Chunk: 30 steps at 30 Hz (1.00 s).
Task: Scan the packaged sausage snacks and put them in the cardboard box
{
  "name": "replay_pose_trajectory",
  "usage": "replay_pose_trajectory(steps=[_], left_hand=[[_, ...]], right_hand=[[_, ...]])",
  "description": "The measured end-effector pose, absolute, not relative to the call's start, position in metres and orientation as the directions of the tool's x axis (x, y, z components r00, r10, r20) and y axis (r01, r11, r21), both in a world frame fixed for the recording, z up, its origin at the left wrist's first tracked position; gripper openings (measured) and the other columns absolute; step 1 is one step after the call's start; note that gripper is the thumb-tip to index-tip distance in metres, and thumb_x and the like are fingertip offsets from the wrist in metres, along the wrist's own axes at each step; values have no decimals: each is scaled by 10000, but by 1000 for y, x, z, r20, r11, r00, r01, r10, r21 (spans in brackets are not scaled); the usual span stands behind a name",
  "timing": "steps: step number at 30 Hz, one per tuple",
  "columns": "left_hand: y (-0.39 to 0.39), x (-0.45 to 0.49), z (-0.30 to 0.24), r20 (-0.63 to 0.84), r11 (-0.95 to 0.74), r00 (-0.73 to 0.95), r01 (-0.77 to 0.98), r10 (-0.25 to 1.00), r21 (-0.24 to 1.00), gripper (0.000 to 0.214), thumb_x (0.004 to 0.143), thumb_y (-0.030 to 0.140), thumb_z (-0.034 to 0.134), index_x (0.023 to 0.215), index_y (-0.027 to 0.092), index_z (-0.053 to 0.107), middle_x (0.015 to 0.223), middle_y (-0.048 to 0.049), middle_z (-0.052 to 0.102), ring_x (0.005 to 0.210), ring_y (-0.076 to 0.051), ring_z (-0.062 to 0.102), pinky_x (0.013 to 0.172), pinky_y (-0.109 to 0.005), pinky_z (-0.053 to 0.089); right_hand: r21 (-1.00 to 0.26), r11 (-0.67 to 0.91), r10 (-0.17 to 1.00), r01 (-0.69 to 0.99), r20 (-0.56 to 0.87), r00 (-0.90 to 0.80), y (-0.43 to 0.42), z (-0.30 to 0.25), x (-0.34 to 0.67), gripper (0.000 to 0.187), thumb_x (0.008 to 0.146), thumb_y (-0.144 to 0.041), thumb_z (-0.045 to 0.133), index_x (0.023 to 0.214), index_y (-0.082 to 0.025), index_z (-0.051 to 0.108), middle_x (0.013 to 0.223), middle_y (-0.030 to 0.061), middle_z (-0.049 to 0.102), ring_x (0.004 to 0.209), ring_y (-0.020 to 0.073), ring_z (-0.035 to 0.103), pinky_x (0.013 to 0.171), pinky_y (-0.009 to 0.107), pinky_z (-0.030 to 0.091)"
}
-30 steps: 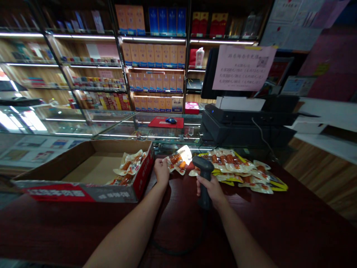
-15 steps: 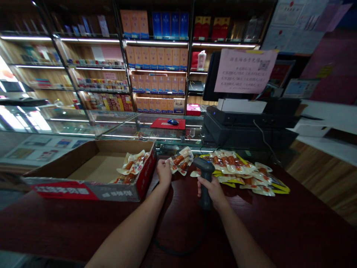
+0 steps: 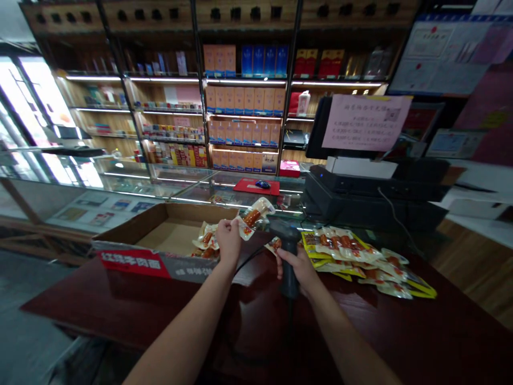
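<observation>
My left hand (image 3: pixel 228 240) pinches a clear snack packet (image 3: pixel 253 215) with a reddish sausage inside, holding it up over the right end of an open cardboard box (image 3: pixel 132 243). A few similar packets (image 3: pixel 206 239) lie inside the box. My right hand (image 3: pixel 297 267) grips the handle of a dark barcode scanner (image 3: pixel 285 235), whose head points toward the held packet. Just right of the scanner, a pile of snack packets (image 3: pixel 360 256) is spread across the dark red counter (image 3: pixel 260 331).
A black register and printer (image 3: pixel 372 192) with a pink paper notice (image 3: pixel 365 123) stand behind the pile. Glass display cases (image 3: pixel 160 184) hold a red mat and mouse (image 3: pixel 257 185). Shelves of boxed goods (image 3: pixel 240 107) fill the back wall.
My left hand has carried the packet left and up, from in front of the scanner to above the box's end. The view has shifted left; the scanner hand stays about where it was.
</observation>
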<state>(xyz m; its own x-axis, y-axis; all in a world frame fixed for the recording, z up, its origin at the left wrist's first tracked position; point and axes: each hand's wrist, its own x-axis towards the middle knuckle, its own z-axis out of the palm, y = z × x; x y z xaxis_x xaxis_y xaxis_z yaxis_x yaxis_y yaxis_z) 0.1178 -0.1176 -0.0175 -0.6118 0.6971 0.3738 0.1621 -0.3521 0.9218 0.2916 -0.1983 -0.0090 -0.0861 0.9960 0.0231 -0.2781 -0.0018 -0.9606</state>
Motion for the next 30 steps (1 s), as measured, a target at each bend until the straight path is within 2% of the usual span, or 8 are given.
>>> replay_pose_trajectory(steps=[8, 11, 14, 18, 20, 25, 28, 30], left_hand=[[-137, 33, -1, 342, -165, -762, 302, 550, 939, 121, 702, 257, 547, 747, 146, 533, 658, 0, 546, 617, -136, 533, 601, -256, 427], [-133, 23, -8, 341, -97, -698, 365, 629, 926, 128, 689, 173, 533, 812, 145, 554, 762, -39, 588, 731, -165, 572, 702, -294, 456], [-132, 25, -9, 370, -56, -568, 493, 735, 868, 277, 639, 70, 532, 902, 145, 572, 944, -92, 600, 951, -209, 567, 852, -337, 434], [-140, 39, -2, 462, -24, -553, 623, 693, 782, 391, 664, 51, 517, 1038, 153, 565, 1335, -182, 373, 1245, -295, 374, 977, -447, 344], [-147, 49, 2, 548, -86, -536, 660, 642, 746, 372, 711, 96, 514, 1075, 162, 552, 1406, -182, 268, 1287, -311, 312, 997, -480, 313], [-155, 87, 0, 758, -438, -350, 652, 550, 619, 240, 763, 156, 501, 991, 175, 573, 1275, -129, 437, 1220, -230, 403, 1003, -385, 342], [-146, 117, -13, 725, -507, -217, 586, 653, 632, 158, 759, 166, 505, 895, 175, 587, 1091, -96, 567, 1042, -193, 532, 890, -336, 430], [-136, 136, -26, 606, -439, -122, 581, 786, 686, 129, 753, 179, 518, 858, 171, 593, 934, -72, 630, 887, -171, 588, 806, -300, 454]], right_hand=[[-958, -11, 983, -288, 43, -180, -201, -5, 248, 376, 623, -359, 696, 895, -165, 522, 479, -69, 543, 337, 95, 485, 339, 227, 453], [-957, -8, 980, -289, 50, -193, -205, -3, 241, 357, 639, -351, 687, 893, -169, 515, 484, -71, 543, 340, 91, 484, 347, 220, 447], [-961, -22, 981, -276, 32, -189, -206, -2, 239, 370, 627, -357, 691, 892, -170, 514, 478, -71, 544, 337, 93, 481, 341, 220, 440], [-959, -22, 985, -281, 27, -170, -204, -5, 243, 392, 614, -360, 697, 904, -169, 514, 474, -73, 541, 338, 95, 479, 338, 226, 443], [-959, -18, 986, -281, 29, -164, -203, -8, 246, 395, 610, -367, 699, 899, -167, 518, 474, -71, 542, 338, 97, 482, 335, 228, 445], [-961, -8, 991, -276, 29, -132, -202, -16, 260, 375, 616, -365, 695, 883, -167, 521, 477, -68, 549, 338, 95, 483, 339, 229, 451], [-965, -13, 996, -260, 12, -92, -201, -21, 275, 356, 618, -364, 699, 857, -169, 523, 471, -67, 550, 336, 101, 489, 339, 236, 457], [-965, -19, 998, -263, -4, -59, -199, -24, 289, 355, 617, -361, 701, 858, -169, 525, 466, -68, 549, 332, 102, 489, 336, 237, 456]])
